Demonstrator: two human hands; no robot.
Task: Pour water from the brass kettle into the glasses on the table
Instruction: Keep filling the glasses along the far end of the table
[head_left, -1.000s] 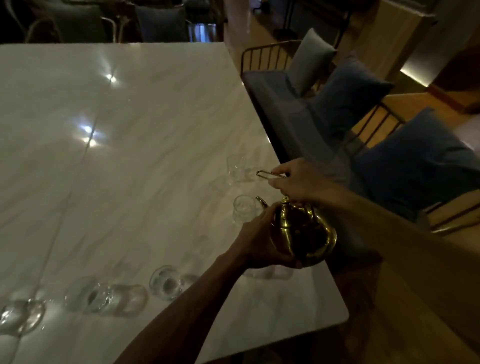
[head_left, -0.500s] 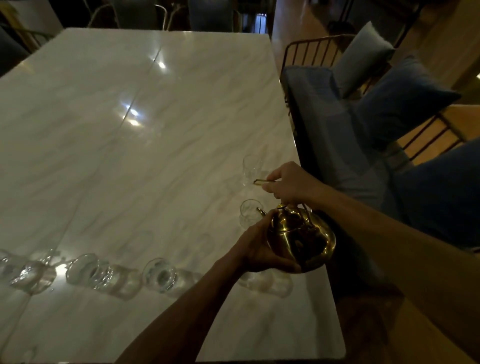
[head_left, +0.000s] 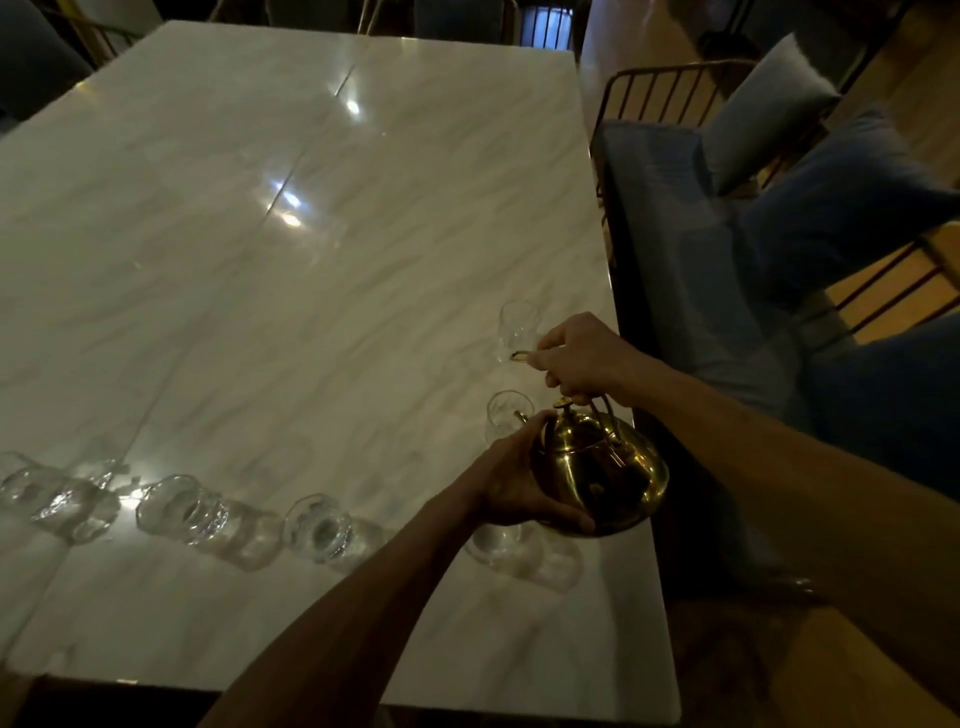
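Note:
A round brass kettle (head_left: 602, 475) hangs over the right edge of the white marble table (head_left: 311, 260). My right hand (head_left: 584, 358) grips its wire handle from above. My left hand (head_left: 511, 486) cups its left side and base. The spout points left at a clear glass (head_left: 506, 413) just beside it. A second glass (head_left: 517, 327) stands further back. Another glass (head_left: 493, 543) sits partly hidden under the kettle and my left hand. Three more glasses, at the centre (head_left: 319, 527), the left (head_left: 174, 506) and the far left (head_left: 31, 491), line the near side.
A blue cushioned bench (head_left: 670, 223) with a metal-rail back and grey and blue pillows runs along the table's right side. Dark chairs stand beyond the far edge. Wooden floor shows at the lower right.
The view has shifted, so the table and the row of glasses sit further right in frame. Both hands keep the same hold on the kettle beside the same glass.

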